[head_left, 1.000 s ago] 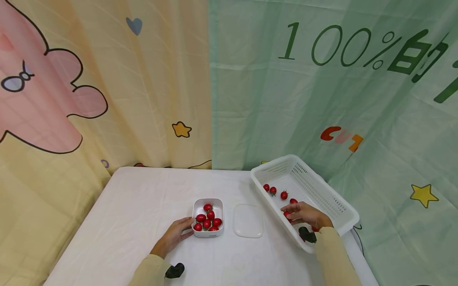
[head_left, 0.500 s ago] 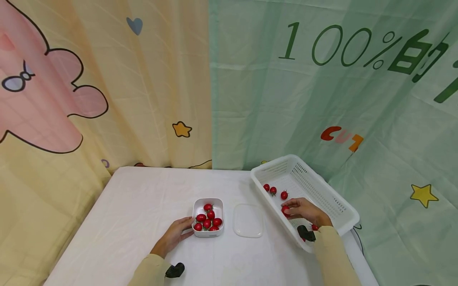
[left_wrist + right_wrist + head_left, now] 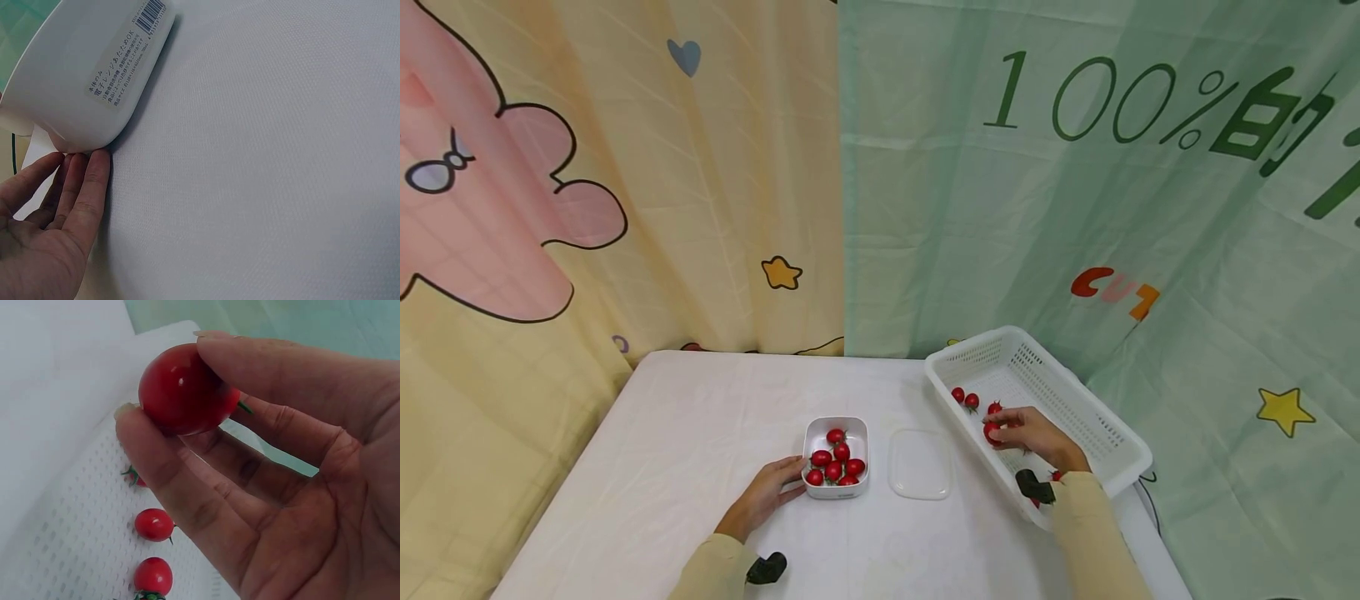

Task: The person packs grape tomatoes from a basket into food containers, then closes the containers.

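Here, the right hand [image 3: 1036,437] pinches a tomato [image 3: 181,390] over a basket [image 3: 1108,429]; the left hand [image 3: 766,496], fingers [image 3: 90,194] straight, seemingly steadies a box [image 3: 833,492].

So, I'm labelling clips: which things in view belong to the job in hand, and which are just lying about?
In the job, it seems:
held tomato, pinched by the right hand
white box, touched by the left hand
white basket
other tomatoes in box and basket

Just about:
clear lid, untouched, perhaps for later
patterned curtains

White container [image 3: 69,75] partly beyond the left wrist view's top edge
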A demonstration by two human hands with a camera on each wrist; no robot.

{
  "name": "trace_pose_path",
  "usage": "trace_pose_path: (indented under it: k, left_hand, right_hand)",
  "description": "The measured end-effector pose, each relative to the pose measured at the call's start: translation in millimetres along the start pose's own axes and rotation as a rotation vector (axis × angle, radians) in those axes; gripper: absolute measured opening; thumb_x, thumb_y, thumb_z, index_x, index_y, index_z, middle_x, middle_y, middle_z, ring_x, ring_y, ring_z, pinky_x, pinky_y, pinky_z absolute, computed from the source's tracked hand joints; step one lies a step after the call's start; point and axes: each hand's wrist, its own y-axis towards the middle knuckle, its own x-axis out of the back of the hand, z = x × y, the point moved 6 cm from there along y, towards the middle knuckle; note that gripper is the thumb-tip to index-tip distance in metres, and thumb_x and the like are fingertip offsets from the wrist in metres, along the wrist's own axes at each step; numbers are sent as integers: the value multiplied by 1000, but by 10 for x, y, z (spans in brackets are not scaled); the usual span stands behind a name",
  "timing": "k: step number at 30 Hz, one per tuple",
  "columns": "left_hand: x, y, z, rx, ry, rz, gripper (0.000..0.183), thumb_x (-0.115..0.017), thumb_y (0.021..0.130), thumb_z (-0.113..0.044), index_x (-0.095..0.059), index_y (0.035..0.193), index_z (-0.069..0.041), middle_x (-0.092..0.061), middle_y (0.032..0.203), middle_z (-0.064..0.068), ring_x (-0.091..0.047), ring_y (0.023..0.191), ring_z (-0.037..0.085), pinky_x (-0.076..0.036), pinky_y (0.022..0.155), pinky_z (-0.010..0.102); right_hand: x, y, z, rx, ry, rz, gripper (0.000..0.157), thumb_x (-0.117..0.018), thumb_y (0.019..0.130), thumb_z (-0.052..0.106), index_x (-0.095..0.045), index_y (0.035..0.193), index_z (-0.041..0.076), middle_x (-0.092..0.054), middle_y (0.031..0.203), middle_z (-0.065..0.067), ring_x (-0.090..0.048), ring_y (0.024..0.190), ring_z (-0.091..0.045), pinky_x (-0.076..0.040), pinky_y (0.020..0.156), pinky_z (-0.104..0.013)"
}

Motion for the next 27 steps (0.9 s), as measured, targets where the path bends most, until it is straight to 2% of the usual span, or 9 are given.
trace_pose_path:
  k: [3, 4, 7, 10, 20, 27]
  left_hand:
    - [1, 1, -1, -2, 1, 5, 52, -54, 99, -27, -46, 133, 11, -56, 124, 18, -57, 107, 24, -50, 97, 44]
    - [1, 3, -1, -3, 2, 7, 52, -54, 99, -27, -46, 133, 12, -56, 125, 18, -57, 107, 24, -50, 97, 44]
    - [2, 4, -3, -5, 1, 15, 52, -54, 99, -27, -46, 133, 12, -56, 125, 18, -57, 107, 24, -49, 97, 44]
    - [3, 4, -1, -7, 2, 19, 52, -53, 100, -27, -46, 133, 12, -55, 126, 19, -56, 108, 24, -49, 97, 44]
    - [6, -9, 8, -6, 0, 16, 52, -53, 100, -27, -46, 134, 11, -53, 130, 21, -55, 112, 27, -49, 98, 45]
    - [1, -12, 8, -10, -4, 21, 53, -54, 99, -28, -45, 134, 11, -52, 131, 22, -55, 112, 27, -48, 98, 45]
  right_hand:
    - [-2, 5, 49, -1, -20, -16, 46, -70, 88, 28, -63, 125, 3, -67, 106, -6, -66, 89, -18, -43, 65, -30]
    - [-6, 10, 66, 6, -22, -21, 45, -70, 88, 28, -63, 125, 2, -67, 107, -7, -66, 89, -18, -45, 66, -30]
    - [-27, 18, 134, 38, -3, -31, 44, -69, 89, 24, -62, 124, -1, -65, 111, -9, -67, 92, -22, -52, 80, -39]
    - [-55, 31, 192, 55, 24, -46, 43, -70, 88, 22, -61, 123, -3, -67, 109, -10, -67, 92, -24, -53, 90, -44]
    - [-192, 98, 352, 170, 87, -1, 42, -68, 89, 12, -57, 122, -12, -67, 106, -18, -68, 89, -24, -57, 85, -40]
    - [-305, 152, 426, 186, 89, 33, 40, -68, 89, 12, -59, 121, -10, -63, 112, -18, -67, 91, -25, -56, 88, -39]
